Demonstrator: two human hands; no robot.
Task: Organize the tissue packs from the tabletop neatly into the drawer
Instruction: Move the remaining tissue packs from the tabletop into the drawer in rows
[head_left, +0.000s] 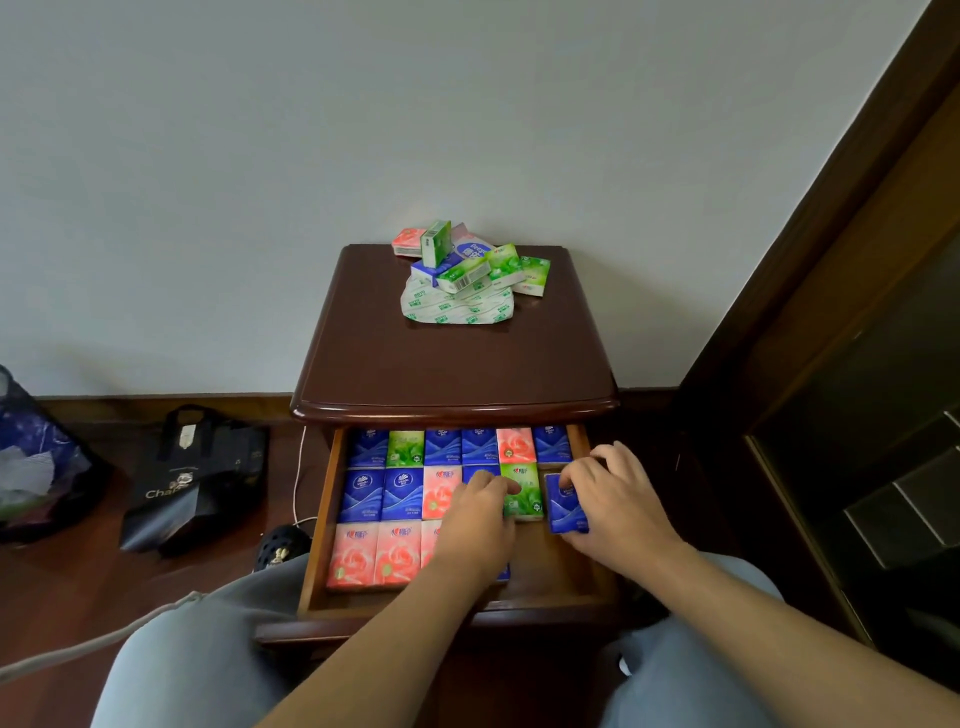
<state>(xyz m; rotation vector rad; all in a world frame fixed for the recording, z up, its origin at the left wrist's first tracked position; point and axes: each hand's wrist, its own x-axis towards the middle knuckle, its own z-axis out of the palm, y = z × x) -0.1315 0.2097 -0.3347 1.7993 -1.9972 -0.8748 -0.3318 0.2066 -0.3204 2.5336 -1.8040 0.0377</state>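
- Knees in pale grey-blue trousers (197, 660): nearest the lens, either side of the open dark-brown wooden drawer (318, 525), the landmark for all entries below.
- Left hand (475, 525): over the drawer's middle, fingers together and lying flat on the packs of the middle row, fingertips on the green leaf-print tissue pack (524, 493); it presses, grips nothing.
- Right hand (610, 506): at the drawer's right end, fingers and thumb closed on the blue wave-print tissue pack (566, 506), which sits tilted in the last gap of the middle row, not yet flat.
- Handling note: judged best to keep the left hand steadying the row while the right squares the blue pack against the green one and the drawer's right wall, then presses it level.
- Stock remaining: loose heap of green, blue and pink tissue packs (470, 267) at the back of the cabinet's polished dark wooden top (447, 358), above the drawer, resting on a white green-printed wrapper (457, 306).
- Stock filed: back row full; front row holds pink rose-print packs (376, 556) at its left.
- Not legible: the front row's middle, under the left forearm; whether the drawer's front right corner holds anything; exact count in the heap.
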